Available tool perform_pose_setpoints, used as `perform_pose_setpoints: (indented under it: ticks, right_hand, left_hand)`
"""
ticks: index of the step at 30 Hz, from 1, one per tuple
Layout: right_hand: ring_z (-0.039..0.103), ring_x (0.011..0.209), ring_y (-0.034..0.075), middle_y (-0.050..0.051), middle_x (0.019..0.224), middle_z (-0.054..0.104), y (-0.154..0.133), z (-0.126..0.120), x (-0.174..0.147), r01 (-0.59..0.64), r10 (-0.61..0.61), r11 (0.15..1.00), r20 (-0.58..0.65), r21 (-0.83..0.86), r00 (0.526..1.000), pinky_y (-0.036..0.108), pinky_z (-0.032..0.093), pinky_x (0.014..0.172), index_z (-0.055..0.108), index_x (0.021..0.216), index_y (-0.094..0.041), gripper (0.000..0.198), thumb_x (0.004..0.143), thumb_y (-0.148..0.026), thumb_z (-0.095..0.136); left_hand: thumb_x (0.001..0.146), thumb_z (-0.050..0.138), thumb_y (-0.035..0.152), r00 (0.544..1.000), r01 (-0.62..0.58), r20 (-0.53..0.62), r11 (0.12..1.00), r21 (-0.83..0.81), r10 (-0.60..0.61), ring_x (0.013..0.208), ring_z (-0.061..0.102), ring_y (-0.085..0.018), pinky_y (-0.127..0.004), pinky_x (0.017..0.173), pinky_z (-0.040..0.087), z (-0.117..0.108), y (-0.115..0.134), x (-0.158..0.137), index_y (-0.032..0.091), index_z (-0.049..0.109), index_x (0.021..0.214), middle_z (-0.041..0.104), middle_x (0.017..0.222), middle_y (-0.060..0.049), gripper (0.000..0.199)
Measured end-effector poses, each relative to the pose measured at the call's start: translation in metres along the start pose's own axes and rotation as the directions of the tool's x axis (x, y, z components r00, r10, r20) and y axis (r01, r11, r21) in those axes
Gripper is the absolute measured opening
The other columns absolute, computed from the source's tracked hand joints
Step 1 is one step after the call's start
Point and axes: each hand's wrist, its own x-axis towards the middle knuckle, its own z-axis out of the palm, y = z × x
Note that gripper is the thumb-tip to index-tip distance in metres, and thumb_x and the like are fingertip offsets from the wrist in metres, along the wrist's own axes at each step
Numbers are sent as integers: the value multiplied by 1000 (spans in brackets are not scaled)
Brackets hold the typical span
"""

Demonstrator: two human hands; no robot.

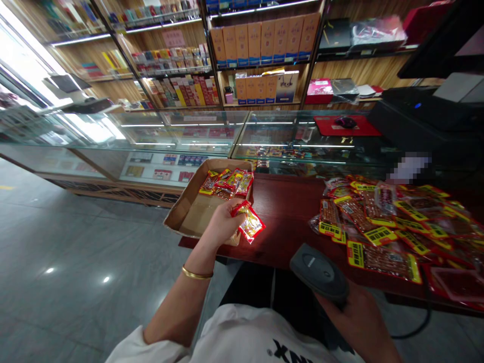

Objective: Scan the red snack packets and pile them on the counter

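Between the thumb and fingers of my left hand (pixel 224 222) is a red and yellow snack packet (pixel 250 223), held at the right side of an open cardboard box (pixel 181 222). Several similar red and yellow packets (pixel 230 182) lie at the far end of that box, with bare cardboard nearer me. My right hand (pixel 355 315) grips a dark grey barcode scanner (pixel 319 272) by its handle, low in front of the table edge. Its head points up and left, toward the packet. Part of the right hand's fingers is hidden beneath the scanner.
A heap of snack packets (pixel 378 212) covers the right of the dark red table (pixel 282 201). Beyond stands a glass display counter (pixel 181 131) with a mouse (pixel 345 122) on a red mat. The scanner cable (pixel 419 327) loops at lower right. Stocked shelves (pixel 260 63) line the wall.
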Motion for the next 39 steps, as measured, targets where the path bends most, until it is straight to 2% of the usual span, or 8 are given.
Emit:
perform_pose_setpoints:
  ticks: [4,11,17,23,27,31,36,39]
  right_hand:
    - [79,89,27,7,97,82,-2,-1,1,-2,2,1000,-18,7,1000,33,63,78,76,102,-23,29,86,-43,62]
    - [79,82,26,7,91,82,-7,-5,2,8,-7,1000,-22,7,1000,30,63,72,76,97,-22,27,86,-43,63]
    - [79,82,27,8,90,82,-6,-5,3,9,-9,1000,-15,-4,1000,32,63,74,76,97,-22,27,87,-41,60]
    - [79,86,28,9,96,82,-5,-4,-1,-42,42,999,1,31,999,34,63,77,76,102,-22,29,85,-41,61]
    - [79,85,28,10,96,82,-3,-8,0,-62,63,997,-17,50,998,36,64,77,76,104,-21,31,84,-39,63]
    - [79,85,29,9,94,82,7,-17,-4,-92,95,994,-52,64,994,37,64,77,77,100,-22,28,85,-41,63]
    - [79,79,27,8,87,82,18,-27,-21,-204,216,975,-167,85,962,33,64,73,78,89,-22,24,84,-40,63]
    - [79,78,26,7,87,82,21,-32,-33,-268,283,958,-188,99,941,31,63,71,77,90,-23,24,84,-42,63]
  left_hand:
    - [70,62,14,1000,6,-18,1000,12,-5,64,60,-12,-21,59,45,0,2,-1,15,70,94,69,75,0,26]
    - [68,65,17,999,35,39,998,-52,-33,70,65,-15,-24,64,51,5,4,-1,15,70,100,72,82,-3,33]
    - [69,63,16,1000,3,29,999,46,-4,67,63,-14,-22,59,48,11,6,-1,15,72,97,73,81,-3,29]
    - [66,67,15,995,70,75,992,-101,-63,69,65,-15,-26,67,54,15,9,1,16,68,96,72,80,-2,30]
    - [70,70,19,998,42,57,987,-154,-34,75,65,-14,-24,73,53,27,7,3,16,66,95,71,83,0,25]
    - [72,72,23,996,80,58,932,-354,-63,74,64,-11,-22,71,53,68,-9,18,17,62,94,68,83,1,25]
    - [70,71,20,933,359,231,757,-547,-276,71,66,-14,-28,67,57,157,-19,48,17,57,94,69,82,-2,27]
    - [71,67,13,906,414,326,730,-543,-271,72,67,-15,-30,68,59,214,-3,67,17,58,94,69,85,-3,26]
